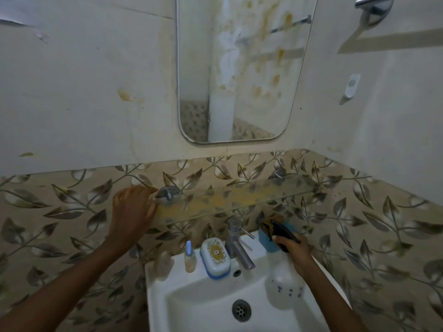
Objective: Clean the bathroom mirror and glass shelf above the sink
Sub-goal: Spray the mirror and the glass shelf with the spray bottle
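Observation:
The mirror hangs on the white wall, streaked with yellow-brown stains and white smears. Below it the glass shelf sits on two metal brackets, with a yellow film along its length. My left hand lies over the shelf's left end beside the left bracket, fingers curled on the glass. My right hand is over the sink's right side, closed around the black trigger head of a white spray bottle with blue dots.
The white sink stands below, with a steel tap at the back. On its rim stand a soap box, a small bottle and a blue cup holding something brown. A towel bar is on the right wall.

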A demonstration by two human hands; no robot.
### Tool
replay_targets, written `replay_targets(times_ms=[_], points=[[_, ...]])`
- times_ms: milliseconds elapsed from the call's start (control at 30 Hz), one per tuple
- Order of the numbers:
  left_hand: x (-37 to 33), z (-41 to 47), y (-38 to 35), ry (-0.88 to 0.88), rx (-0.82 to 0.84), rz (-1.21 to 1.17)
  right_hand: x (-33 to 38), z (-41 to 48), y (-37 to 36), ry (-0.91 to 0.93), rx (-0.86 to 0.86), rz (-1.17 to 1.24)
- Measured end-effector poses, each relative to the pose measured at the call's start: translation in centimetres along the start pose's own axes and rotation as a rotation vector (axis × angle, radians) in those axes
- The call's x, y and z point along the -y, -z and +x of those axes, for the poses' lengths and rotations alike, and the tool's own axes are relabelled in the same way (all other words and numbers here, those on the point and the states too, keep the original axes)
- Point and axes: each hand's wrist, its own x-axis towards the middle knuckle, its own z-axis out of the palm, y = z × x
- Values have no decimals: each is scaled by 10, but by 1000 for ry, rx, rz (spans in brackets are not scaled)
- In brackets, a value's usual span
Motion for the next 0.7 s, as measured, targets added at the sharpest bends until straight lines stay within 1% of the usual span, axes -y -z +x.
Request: replay_targets(times_ms=[67, 167, 267, 367, 533, 700], points=[[1, 0, -2, -3, 1, 14, 1, 22, -16, -53, 35, 60], [1, -1, -3, 6, 2, 43, -1, 55, -40, -85, 123, 115], [0, 0, -4, 27, 27, 57, -11, 83, -58, -121, 77, 161], [2, 1, -4, 41, 57, 71, -18, 97, -70, -169, 110, 200], [2, 0, -3, 13, 53, 82, -29, 112, -81, -183, 108, 145], [3, 0, -5, -13, 31, 97, -31, 109, -77, -161, 107, -8]])
